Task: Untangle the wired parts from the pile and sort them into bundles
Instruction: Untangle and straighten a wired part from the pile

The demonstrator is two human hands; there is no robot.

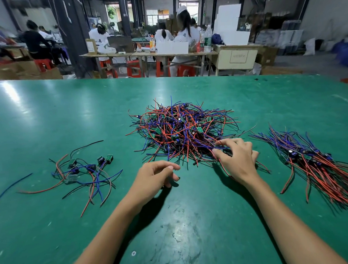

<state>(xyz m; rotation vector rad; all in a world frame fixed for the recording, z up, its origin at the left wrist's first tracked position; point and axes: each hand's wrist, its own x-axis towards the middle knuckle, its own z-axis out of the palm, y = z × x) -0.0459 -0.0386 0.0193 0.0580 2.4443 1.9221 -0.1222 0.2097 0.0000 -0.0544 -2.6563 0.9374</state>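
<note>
Right hand (238,158) fingers (223,142) pinching wires at near edge of tangled pile (184,129) on green counter (47,118), left hand (153,176) fingers loosely curled, holding nothing, just left; sorted bundle (320,164) further right.

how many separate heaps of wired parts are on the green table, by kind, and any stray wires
Tangled unsorted pile: 1
Aligned bundle on the right: 1
Loose small group on the left: 1
Stray blue wire at the far left: 1
Total: 4
</note>
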